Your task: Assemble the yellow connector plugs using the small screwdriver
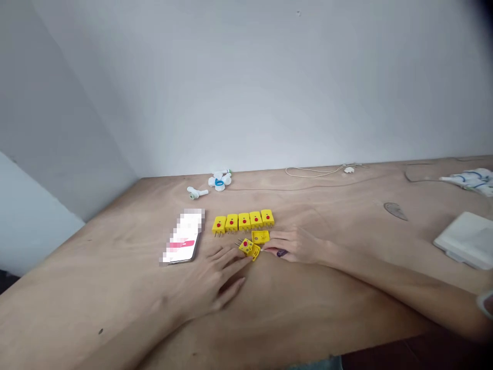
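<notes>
Near the middle of the table lies an opened yellow plug (pixel 245 245) with metal pins and a red dot, at a slant. A loose yellow cover (pixel 261 236) rests just behind it. My left hand (pixel 211 277) is stretched out flat beside the plug, fingertips touching its near side and thumb apart. From the right, my right hand (pixel 295 245) reaches in with fingertips at the cover's edge. A small dark purple object (pixel 282 253) shows under its curled fingers; most of it is hidden. Several closed yellow plugs (pixel 244 221) stand in a row behind.
A phone (pixel 183 239) with a lit screen lies left of the plugs. White fittings (pixel 219 181) sit near the wall, with a thin cord (pixel 314 172) farther right. At the right are a white box (pixel 467 239) and a white bundle (pixel 472 180).
</notes>
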Demonstrator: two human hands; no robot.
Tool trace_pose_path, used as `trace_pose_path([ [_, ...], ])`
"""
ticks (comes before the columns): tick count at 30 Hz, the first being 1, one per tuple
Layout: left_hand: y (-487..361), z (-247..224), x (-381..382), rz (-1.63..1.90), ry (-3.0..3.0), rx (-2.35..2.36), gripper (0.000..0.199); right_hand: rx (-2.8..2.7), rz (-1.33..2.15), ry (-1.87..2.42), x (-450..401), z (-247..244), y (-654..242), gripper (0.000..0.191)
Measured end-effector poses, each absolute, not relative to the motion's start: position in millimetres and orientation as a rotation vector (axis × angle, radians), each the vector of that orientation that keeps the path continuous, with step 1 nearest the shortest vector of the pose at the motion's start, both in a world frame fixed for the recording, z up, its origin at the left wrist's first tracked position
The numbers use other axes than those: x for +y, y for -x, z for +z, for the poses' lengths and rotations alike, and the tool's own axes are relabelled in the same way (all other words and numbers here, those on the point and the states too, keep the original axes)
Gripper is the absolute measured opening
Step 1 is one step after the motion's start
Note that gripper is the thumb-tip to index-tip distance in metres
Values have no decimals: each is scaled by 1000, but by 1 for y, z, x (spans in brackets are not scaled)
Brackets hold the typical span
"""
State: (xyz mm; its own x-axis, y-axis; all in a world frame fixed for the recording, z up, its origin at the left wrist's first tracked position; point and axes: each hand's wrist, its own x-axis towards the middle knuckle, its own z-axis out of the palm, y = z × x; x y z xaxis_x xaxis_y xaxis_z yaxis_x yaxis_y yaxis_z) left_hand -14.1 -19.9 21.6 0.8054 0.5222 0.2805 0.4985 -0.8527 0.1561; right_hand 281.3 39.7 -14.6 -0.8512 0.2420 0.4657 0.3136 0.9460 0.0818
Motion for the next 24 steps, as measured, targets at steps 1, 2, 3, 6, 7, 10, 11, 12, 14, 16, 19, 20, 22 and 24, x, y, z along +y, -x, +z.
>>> trace_pose_path([
  [1,14,23,-19,482,-2900,823,41,-2619,-207,395,41,-15,-280,30],
  [2,14,24,-19,480,-2885,825,41,-2600,-213,395,42,-15,-279,30],
  [3,14,25,-18,472,-2872,825,41,-2589,-232,396,42,-14,-278,29],
  [6,14,27,-19,450,-2839,837,41,-2595,-312,364,44,-14,-274,28],
  [7,14,28,-19,444,-2832,844,42,-2611,-337,351,44,-14,-273,29],
  [10,14,30,-20,425,-2818,862,42,-2650,-385,335,46,-15,-269,30],
  [11,13,30,-21,422,-2815,863,42,-2658,-397,330,47,-16,-268,30],
  [12,13,29,-21,422,-2812,862,42,-2662,-408,311,48,-17,-268,30],
  [14,14,28,-21,436,-2801,855,42,-2658,-418,257,50,-18,-267,29],
  [16,15,27,-21,461,-2788,858,43,-2648,-426,200,52,-18,-267,31],
  [19,16,26,-20,501,-2773,855,44,-2665,-433,156,53,-15,-266,32],
  [20,16,27,-20,505,-2765,853,44,-2672,-412,153,54,-15,-265,30],
  [22,15,29,-19,499,-2746,845,43,-2663,-330,165,54,-14,-265,27],
  [24,14,31,-20,503,-2728,839,43,-2629,-254,186,55,-15,-264,25],
])
